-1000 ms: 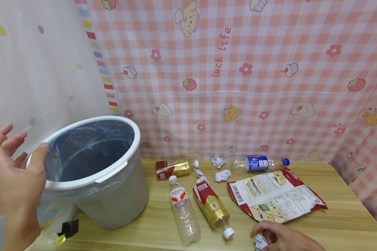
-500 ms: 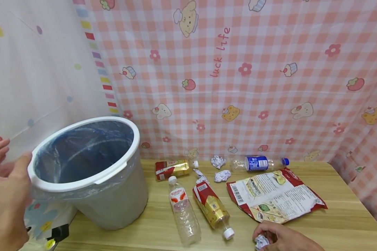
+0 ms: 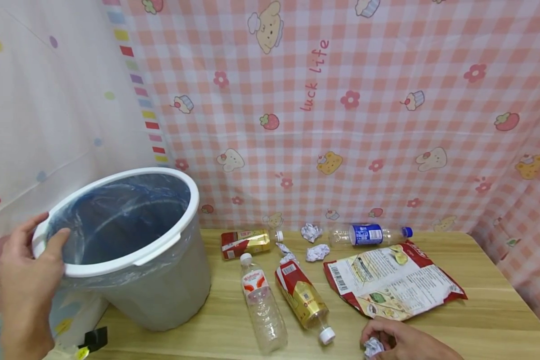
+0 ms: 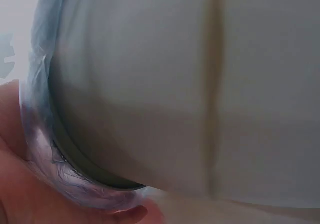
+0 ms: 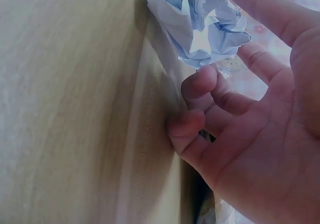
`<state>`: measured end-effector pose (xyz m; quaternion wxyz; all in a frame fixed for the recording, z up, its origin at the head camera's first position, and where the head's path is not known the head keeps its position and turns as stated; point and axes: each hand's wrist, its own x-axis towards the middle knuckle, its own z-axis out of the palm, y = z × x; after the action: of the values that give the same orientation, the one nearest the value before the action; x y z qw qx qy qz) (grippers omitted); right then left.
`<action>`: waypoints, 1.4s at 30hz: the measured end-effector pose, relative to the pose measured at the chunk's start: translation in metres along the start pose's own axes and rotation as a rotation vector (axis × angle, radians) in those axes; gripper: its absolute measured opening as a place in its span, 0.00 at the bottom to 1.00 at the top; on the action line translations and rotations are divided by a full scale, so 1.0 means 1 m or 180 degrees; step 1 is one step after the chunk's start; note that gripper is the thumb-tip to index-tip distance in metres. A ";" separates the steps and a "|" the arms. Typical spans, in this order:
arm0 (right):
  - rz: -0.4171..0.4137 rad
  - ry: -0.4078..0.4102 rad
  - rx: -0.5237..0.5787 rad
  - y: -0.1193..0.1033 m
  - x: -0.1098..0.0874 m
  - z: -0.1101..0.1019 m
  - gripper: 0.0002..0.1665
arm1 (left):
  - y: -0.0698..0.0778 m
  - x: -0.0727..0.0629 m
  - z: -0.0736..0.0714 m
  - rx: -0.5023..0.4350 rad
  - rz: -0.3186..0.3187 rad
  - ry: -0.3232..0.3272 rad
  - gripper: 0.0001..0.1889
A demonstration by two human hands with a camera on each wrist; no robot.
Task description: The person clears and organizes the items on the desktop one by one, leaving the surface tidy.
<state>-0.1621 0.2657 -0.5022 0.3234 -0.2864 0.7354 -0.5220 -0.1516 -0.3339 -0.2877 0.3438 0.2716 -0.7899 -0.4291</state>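
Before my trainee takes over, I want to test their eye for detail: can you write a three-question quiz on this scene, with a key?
1. True or false: the left hand grips the bin rim.
2. What colour is the cap of the bottle beyond the chip bag? A: white. B: blue. C: red.
3. Fill in: the right hand holds a ____.

Key: 1 true; 2 B; 3 paper ball.

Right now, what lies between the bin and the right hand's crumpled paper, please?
The head view shows a clear bottle and a red-and-gold bottle lying there.
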 end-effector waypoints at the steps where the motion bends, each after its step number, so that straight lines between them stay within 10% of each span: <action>1: 0.0013 0.0004 0.0000 -0.001 0.000 0.000 0.12 | 0.000 0.000 0.001 0.0059 -0.0022 0.0011 0.27; 10: 0.0086 0.0147 -0.0094 -0.012 0.002 0.002 0.15 | -0.006 0.002 0.004 -0.0041 -0.0328 -0.0149 0.27; 20: -0.0534 0.0442 -0.0781 -0.016 0.009 -0.002 0.14 | -0.007 0.003 0.006 -0.0436 -0.0715 -0.0495 0.30; 42: -0.0936 0.0687 -0.0715 -0.043 0.022 -0.022 0.15 | -0.013 0.001 0.010 -0.1884 -0.0874 -0.0116 0.23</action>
<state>-0.1893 0.2488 -0.4602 0.1291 -0.3674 0.7697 -0.5060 -0.1580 -0.3363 -0.3030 0.3326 0.2562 -0.5929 -0.6872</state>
